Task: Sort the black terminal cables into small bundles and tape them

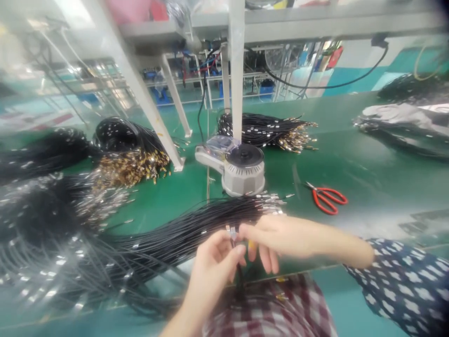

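Note:
My left hand (215, 264) is closed, thumb against fingers, around the end of a black cable (240, 277). A silvery metal connector (232, 231) stands up above its fingertips. My right hand (268, 236) reaches in from the right, with its fingertips beside that connector and its other fingers curled downward. Something small and yellow-orange (251, 245) shows between the right fingers; its kind is unclear. Just behind both hands lies a long bundle of black cables (182, 222) with silvery ends (271, 202).
A round grey-white tape dispenser (243, 175) stands behind the bundle. Red-handled scissors or snips (328, 199) lie to the right. More cable bundles (119, 138) are heaped left and another bundle (259, 128) lies behind. White metal posts (237, 70) rise from the green table (351, 145).

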Motion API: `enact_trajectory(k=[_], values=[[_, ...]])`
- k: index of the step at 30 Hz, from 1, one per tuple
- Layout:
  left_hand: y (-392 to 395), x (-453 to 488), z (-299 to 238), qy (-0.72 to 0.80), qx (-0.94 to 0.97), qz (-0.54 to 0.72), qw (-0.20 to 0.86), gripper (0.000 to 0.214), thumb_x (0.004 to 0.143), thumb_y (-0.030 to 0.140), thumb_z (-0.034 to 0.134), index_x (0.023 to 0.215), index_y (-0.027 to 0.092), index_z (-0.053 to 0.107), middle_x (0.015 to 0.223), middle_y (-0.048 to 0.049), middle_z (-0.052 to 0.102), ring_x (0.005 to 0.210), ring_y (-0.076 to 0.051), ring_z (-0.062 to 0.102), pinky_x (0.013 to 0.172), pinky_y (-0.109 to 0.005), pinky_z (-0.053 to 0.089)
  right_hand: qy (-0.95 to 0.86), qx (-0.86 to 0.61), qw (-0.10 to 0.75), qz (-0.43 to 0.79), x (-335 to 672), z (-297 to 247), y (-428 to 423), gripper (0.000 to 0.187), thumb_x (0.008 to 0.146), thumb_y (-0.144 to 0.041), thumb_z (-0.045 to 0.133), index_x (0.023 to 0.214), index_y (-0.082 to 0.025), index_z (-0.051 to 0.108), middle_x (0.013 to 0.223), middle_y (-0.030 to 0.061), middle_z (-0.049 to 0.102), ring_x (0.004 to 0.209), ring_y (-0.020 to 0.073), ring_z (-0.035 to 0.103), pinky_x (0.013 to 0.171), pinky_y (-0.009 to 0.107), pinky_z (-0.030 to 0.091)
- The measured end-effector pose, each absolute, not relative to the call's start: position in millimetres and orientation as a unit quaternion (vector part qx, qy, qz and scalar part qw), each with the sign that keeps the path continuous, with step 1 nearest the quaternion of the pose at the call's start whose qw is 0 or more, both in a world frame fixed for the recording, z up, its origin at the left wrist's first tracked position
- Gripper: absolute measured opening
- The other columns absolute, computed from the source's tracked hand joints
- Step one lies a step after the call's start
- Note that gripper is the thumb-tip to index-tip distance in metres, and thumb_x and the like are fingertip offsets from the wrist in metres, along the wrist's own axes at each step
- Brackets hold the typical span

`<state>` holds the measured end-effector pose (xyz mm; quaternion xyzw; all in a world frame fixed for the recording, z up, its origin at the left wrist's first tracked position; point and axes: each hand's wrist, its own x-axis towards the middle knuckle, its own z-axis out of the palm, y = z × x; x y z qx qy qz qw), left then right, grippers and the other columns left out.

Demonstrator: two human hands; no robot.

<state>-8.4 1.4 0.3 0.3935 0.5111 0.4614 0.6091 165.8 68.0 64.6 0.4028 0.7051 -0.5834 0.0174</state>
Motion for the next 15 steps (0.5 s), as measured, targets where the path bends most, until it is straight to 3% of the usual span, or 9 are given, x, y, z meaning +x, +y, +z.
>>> enact_trajectory(k=[4, 9, 12, 15], values=[[0, -4, 7, 0.522, 0.422, 0.447, 0.59, 0.029, 0.07, 0.038, 0.077, 0.084, 0.014, 0.066, 0.053, 0.0025, 0.058, 0.037, -0.004, 0.036, 0.034, -0.016, 0.026, 0.728, 0.401, 0.055, -0.554, 161, 75, 63, 0.081, 0.088, -0.074, 0.023, 0.079, -0.011, 0.074, 0.058, 0.0097, 0.07, 0.052, 0.0171, 0.065, 0.059, 0.024, 0.05], [-2, -4, 7, 0.53, 0.425, 0.442, 0.585, 0.026, 0.074, 0.038, 0.074, 0.071, 0.014, 0.063, 0.051, 0.0015, 0.057, 0.036, -0.002, 0.034, 0.035, -0.015, 0.022, 0.702, 0.411, 0.043, -0.579, 163, 66, 63, 0.072, 0.089, -0.07, 0.028, 0.068, -0.013, 0.067, 0.046, 0.0052, 0.063, 0.044, 0.0149, 0.061, 0.057, 0.025, 0.048], [-3, -7, 4, 0.541, 0.391, 0.458, 0.587, 0.026, 0.076, 0.036, 0.072, 0.071, 0.013, 0.06, 0.051, 0.0014, 0.058, 0.034, -0.001, 0.033, 0.036, -0.015, 0.021, 0.629, 0.45, -0.076, -0.63, 163, 41, 60, 0.059, 0.091, -0.065, 0.034, 0.094, -0.014, 0.064, 0.055, 0.0027, 0.067, 0.043, 0.0134, 0.06, 0.047, 0.022, 0.043], [-2, -8, 0, 0.536, 0.368, 0.466, 0.6, 0.025, 0.076, 0.035, 0.072, 0.074, 0.013, 0.06, 0.052, 0.0011, 0.06, 0.034, -0.001, 0.034, 0.037, -0.015, 0.021, 0.555, 0.457, -0.262, -0.644, 158, 17, 48, 0.042, 0.086, -0.051, 0.058, 0.11, -0.017, 0.057, 0.08, 0.0055, 0.073, 0.067, 0.0145, 0.069, 0.059, 0.023, 0.048]])
